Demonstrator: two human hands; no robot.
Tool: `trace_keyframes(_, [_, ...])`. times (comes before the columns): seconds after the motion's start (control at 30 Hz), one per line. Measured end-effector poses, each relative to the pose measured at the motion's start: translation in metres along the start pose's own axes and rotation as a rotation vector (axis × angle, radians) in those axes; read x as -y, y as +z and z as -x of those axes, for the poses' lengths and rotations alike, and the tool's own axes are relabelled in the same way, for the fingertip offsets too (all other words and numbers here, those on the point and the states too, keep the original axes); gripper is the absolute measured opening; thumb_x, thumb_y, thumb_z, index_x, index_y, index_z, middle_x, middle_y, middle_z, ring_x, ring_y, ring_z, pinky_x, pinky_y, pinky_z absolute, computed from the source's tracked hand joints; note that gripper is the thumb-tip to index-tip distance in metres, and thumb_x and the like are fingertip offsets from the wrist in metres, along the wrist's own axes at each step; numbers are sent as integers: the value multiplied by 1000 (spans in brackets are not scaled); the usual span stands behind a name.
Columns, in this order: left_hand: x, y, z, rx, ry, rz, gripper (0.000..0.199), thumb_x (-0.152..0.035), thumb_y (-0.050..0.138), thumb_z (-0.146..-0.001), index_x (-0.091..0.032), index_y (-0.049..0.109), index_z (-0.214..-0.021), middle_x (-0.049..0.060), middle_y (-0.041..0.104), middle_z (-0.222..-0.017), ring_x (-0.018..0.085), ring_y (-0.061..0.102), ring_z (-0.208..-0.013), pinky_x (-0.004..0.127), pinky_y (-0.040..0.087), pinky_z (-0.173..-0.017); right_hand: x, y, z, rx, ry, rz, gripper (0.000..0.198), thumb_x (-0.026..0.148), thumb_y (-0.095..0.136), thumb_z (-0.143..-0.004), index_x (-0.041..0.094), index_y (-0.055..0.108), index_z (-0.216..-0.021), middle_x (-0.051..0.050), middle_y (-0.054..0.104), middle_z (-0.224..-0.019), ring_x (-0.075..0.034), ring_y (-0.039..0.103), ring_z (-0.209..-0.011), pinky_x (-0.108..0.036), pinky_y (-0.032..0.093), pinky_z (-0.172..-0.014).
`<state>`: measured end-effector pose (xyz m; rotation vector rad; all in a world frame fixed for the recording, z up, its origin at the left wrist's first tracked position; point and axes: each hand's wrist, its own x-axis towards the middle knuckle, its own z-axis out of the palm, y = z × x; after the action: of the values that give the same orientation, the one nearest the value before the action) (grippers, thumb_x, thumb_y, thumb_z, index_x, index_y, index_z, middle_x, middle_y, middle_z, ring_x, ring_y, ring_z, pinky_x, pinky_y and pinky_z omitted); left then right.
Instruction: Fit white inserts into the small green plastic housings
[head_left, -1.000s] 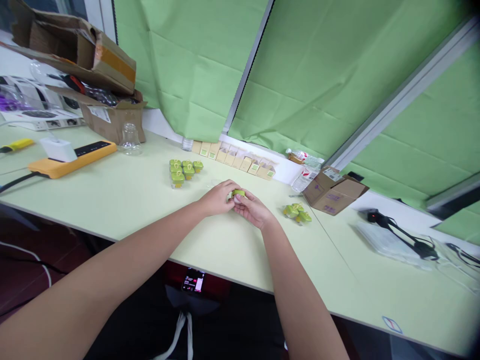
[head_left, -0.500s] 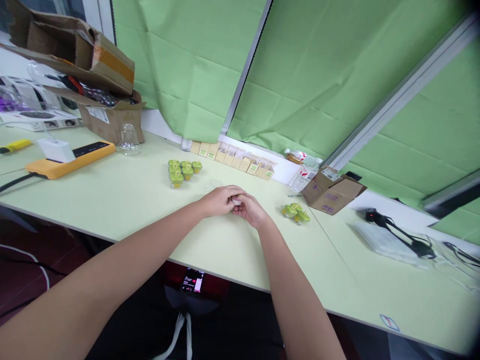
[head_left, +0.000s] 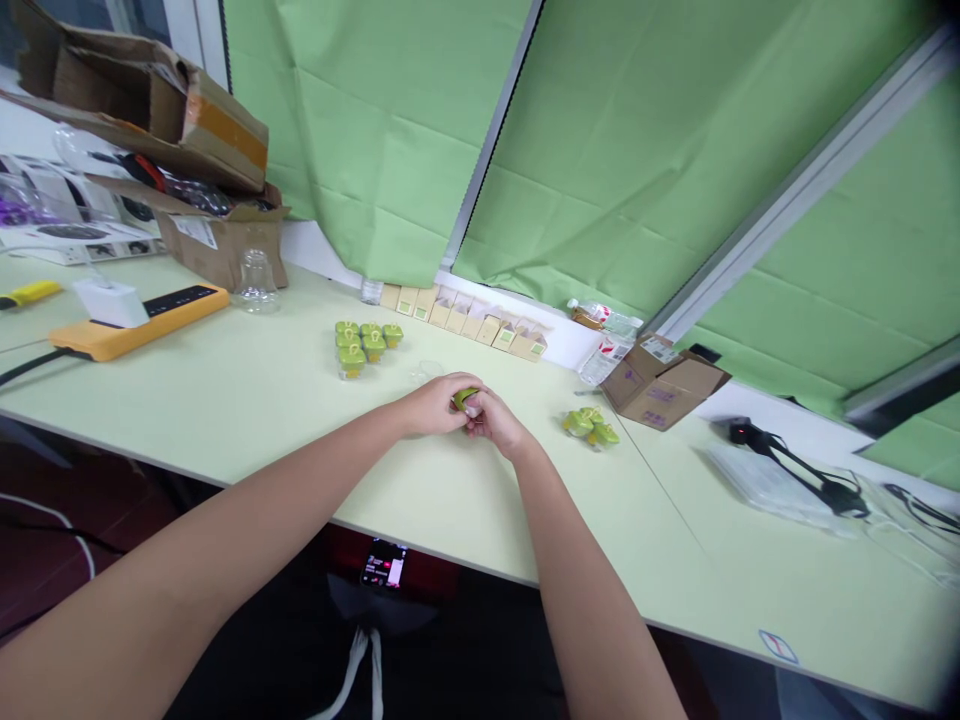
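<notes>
Back in view between left hand (head_left: 439, 404) and right hand (head_left: 498, 424): small green item (head_left: 463, 398).
Grasped by both hands at once, over the counter (head_left: 255, 400); all but hidden under the fingers half a second ago, now tilted and partly exposed. Apparently being worked or turned in place, not yet set down; cannot tell whether whole or parted. Nearby: clear plastic piece (head_left: 428, 372) just beyond the left hand, left cluster of green-topped containers (head_left: 351, 357) and right cluster (head_left: 591, 425), both well apart.

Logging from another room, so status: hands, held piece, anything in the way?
Left hand and right hand together, holding green piece. Piece partly hidden by grip. Transparent item just beyond left hand.
</notes>
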<state>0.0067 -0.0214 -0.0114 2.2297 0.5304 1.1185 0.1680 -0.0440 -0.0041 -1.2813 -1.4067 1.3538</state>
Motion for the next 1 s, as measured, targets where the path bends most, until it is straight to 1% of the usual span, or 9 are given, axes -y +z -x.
trace_keyframes(0.13, [-1,-1,0,7,-20,18,51,-8,57,-69,-19,64,-119,10,63,-123,23,61,-108,33,52,-91,3,0,2,0,7,7,18,26,53,-63,20,57,-79,3,51,-60,-12,47,-52,-24,41,-45])
trace_keyframes(0.2, [-1,-3,1,-3,-26,10,50,-10,59,-68,-19,63,-117,9,63,-121,22,61,-107,32,51,-89,4,-1,4,-24,4,19,20,26,55,-63,21,57,-82,2,54,-65,-13,50,-55,-25,42,-47])
trace_keyframes(0.33, [0,-7,1,-50,-69,-7,43,-14,60,-70,-21,61,-113,6,64,-110,20,62,-96,29,52,-81,7,-4,6,-90,-20,31,36,26,57,-62,22,61,-97,-1,62,-81,-16,59,-68,-27,47,-54])
trace_keyframes(0.43, [3,-8,0,-89,-92,-6,40,-16,60,-72,-22,58,-112,4,64,-105,17,61,-89,27,51,-76,7,-6,5,-100,-45,-6,42,24,57,-60,21,63,-101,-2,64,-85,-17,60,-70,-28,49,-57])
trace_keyframes(0.63, [11,-7,-3,-157,-136,-64,41,-11,55,-72,-21,56,-111,4,63,-102,15,59,-83,26,49,-74,4,-9,2,-170,-65,-50,49,20,56,-54,22,65,-102,-3,65,-87,-15,57,-69,-28,45,-56])
trace_keyframes(0.73, [17,-7,-4,-180,-175,-32,35,-11,48,-77,-21,58,-109,3,62,-97,13,58,-77,26,50,-72,2,-11,1,-225,-68,-12,53,19,55,-52,22,67,-104,-3,64,-87,-15,53,-70,-26,42,-55])
trace_keyframes(0.8, [19,-7,-4,-185,-195,7,32,-12,44,-80,-21,58,-108,2,61,-93,12,58,-74,25,50,-70,2,-12,0,-269,-66,18,55,18,55,-51,22,68,-105,-4,63,-89,-14,52,-71,-26,42,-56])
trace_keyframes(0.9, [20,-7,-4,-197,-199,6,30,-13,43,-82,-21,61,-105,2,62,-90,12,57,-73,25,50,-70,0,-14,-2,-310,-61,89,55,22,55,-56,23,67,-110,-3,62,-89,-15,52,-72,-27,43,-58])
trace_keyframes(1.0, [18,-8,-4,-200,-202,-2,29,-13,43,-81,-20,63,-102,2,62,-89,11,56,-70,25,50,-70,-4,-17,-3,-360,-98,286,51,30,52,-68,24,65,-117,-2,61,-84,-17,53,-73,-30,45,-64])
